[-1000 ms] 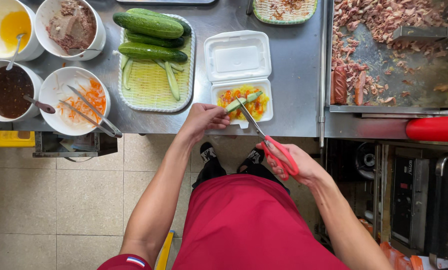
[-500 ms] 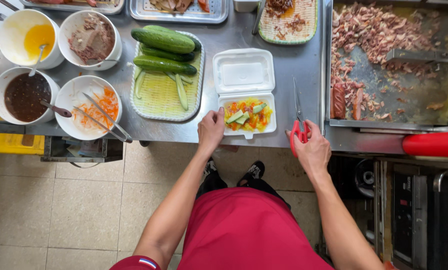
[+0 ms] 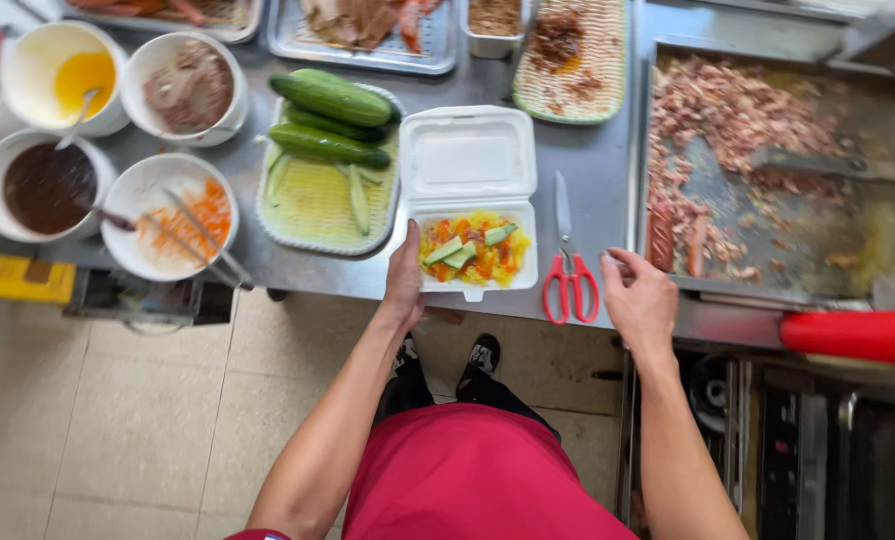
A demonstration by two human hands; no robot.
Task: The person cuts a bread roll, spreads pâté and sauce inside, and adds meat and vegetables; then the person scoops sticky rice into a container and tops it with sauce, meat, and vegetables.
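Scissors [image 3: 570, 270] now lie flat on the steel counter [image 3: 588, 160], out of the right hand [image 3: 640, 298], which hovers just beside the red handles, fingers loosely open, holding nothing. Left hand [image 3: 405, 278] rests curled against the near-left edge of the open foam box [image 3: 473, 205], steadying it. Box looks filled: cucumber slices [image 3: 458, 250] over carrot shreds just past the left fingertips, lid unclosed, so closing seems left.

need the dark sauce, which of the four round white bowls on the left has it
The front-left bowl, nearest the counter's corner, holds dark brown sauce. The others hold yellow sauce, brownish meat, and orange shreds with tongs.
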